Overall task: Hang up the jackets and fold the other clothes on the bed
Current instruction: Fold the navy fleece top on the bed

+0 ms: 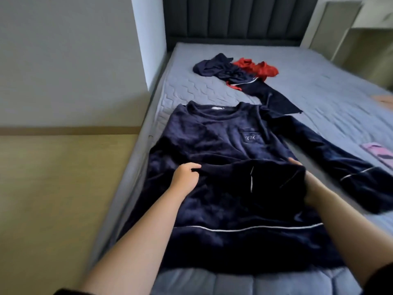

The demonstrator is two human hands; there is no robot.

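A navy velvet pullover [214,137] with white piping lies face up on the near part of the bed [319,81], collar toward the headboard. Its left sleeve [263,177] is folded across the chest. My left hand [186,175] pinches that sleeve at its left end. My right hand [308,184] holds the cuff end, mostly hidden under the fabric. The other sleeve [340,158] stretches out to the right. Farther up the bed lies a heap of dark navy clothes [223,70] with a red garment [257,68] and navy trousers [274,99].
A pink striped item [378,154] lies at the bed's right edge. The dark padded headboard [238,15] stands at the far end. A wall and yellowish floor [53,188] run along the left of the bed. Pale furniture [350,28] stands at the back right.
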